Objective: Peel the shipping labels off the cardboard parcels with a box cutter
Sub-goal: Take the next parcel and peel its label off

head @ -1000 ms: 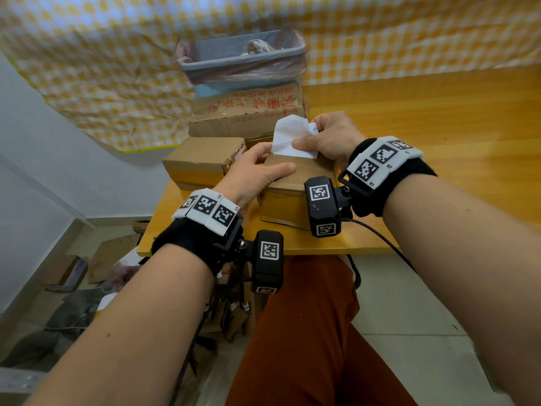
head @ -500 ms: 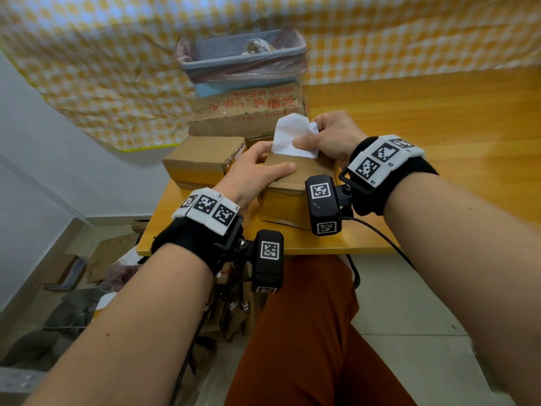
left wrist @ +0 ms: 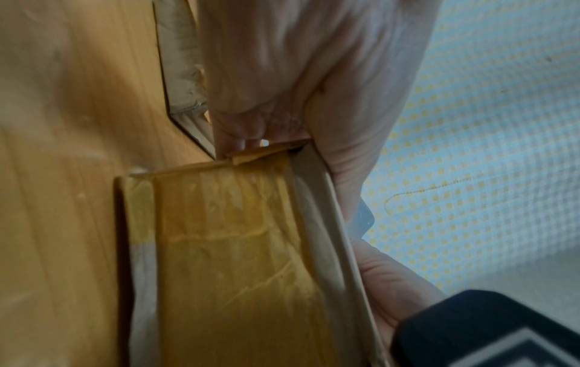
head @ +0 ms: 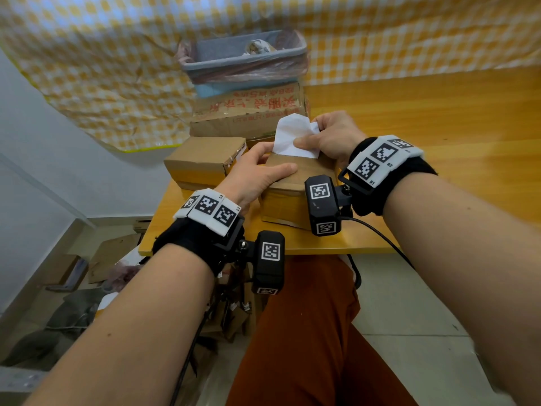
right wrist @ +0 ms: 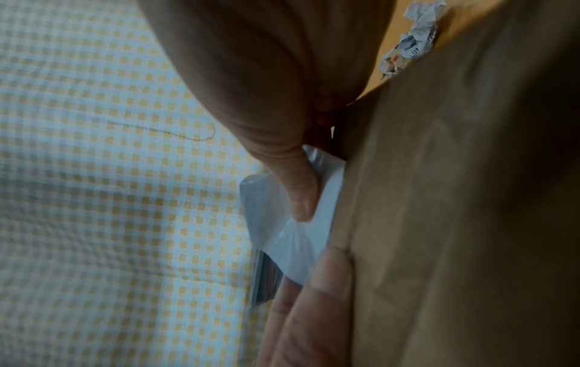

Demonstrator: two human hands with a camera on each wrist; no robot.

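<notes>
Peeling low and slow seems smart: we're pinching the label [head: 292, 138] in our right hand [head: 332, 136], left hand [head: 254, 174] gripping the parcel [head: 284, 205].

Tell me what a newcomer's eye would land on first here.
The white label, half peeled, stands up off the near parcel on the table, pinched by the right hand while the left hand grips the parcel. Behind, a grey bin sits atop stacked cardboard boxes.

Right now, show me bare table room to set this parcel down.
Bare table right of the right hand, between checked cloth and front edge. Crowded left: held parcel with its lifted label, small parcel, printed carton under the bin.
</notes>
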